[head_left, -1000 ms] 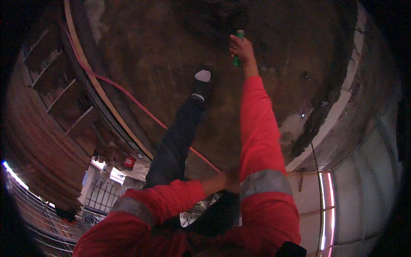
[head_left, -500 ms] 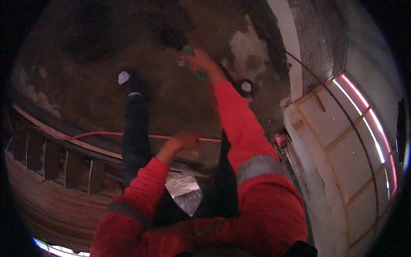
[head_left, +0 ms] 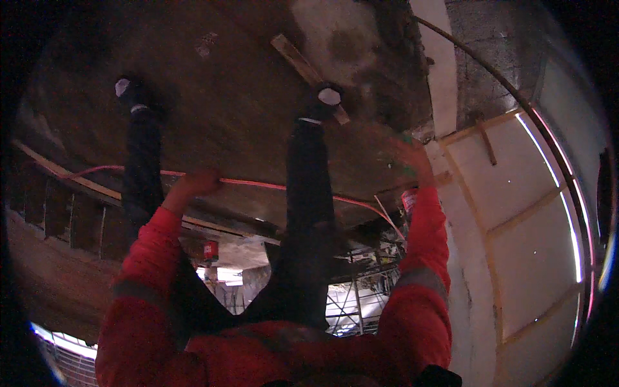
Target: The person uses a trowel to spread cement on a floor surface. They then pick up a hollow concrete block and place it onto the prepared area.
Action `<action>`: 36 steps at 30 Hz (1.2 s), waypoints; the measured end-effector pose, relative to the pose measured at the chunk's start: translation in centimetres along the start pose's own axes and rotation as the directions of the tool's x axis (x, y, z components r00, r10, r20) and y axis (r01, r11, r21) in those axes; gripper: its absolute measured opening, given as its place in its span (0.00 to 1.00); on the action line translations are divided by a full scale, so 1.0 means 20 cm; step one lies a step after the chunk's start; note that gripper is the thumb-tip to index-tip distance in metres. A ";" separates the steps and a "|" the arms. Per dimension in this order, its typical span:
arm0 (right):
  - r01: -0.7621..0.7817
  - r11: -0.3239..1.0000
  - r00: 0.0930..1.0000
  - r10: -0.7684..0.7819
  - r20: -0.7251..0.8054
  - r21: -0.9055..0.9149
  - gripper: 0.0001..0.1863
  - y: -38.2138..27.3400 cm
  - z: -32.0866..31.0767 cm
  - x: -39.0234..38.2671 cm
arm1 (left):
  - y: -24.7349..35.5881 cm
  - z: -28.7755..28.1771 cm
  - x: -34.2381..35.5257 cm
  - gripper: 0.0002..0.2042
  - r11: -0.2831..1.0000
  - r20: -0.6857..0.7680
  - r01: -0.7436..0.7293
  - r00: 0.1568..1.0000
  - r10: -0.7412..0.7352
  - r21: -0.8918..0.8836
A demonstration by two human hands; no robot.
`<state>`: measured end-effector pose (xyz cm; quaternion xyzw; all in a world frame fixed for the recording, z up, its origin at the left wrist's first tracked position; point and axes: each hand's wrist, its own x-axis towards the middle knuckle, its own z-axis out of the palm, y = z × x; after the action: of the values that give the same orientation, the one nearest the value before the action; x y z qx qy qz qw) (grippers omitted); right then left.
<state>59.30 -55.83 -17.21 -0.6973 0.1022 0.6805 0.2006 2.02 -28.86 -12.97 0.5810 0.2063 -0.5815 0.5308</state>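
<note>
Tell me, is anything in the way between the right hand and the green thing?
Nothing visible is in the way. The right hand is blurred, but the green thing pokes out above and below it, so the hand seems closed around it.

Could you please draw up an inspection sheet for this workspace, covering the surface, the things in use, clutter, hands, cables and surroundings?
Surface: brown floor, dim, with a pale patch toward the top.
Things in use: a green object, blurred, kind unclear; a pink line, hose or cable.
Clutter: a wooden plank, partly covered by the right shoe; a small red item farther back.
Hands: right hand closed around the green object; left hand at the pink line, grip unclear.
Cables: besides the pink line, a dark line curves down the right side.
Surroundings: pale panelled wall at right, with bright light strips.
</note>
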 end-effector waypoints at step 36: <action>0.314 0.265 0.757 -0.650 0.071 -0.912 0.21 -1.25 2.15 0.29 | -0.13 -0.42 -0.32 0.13 0.820 -0.286 -0.570 0.779 0.558 0.049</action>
<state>30.95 -14.51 -19.17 -0.7889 -0.4586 0.4087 -0.0135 2.09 -18.25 -10.27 0.6833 0.1096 -0.3008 0.6562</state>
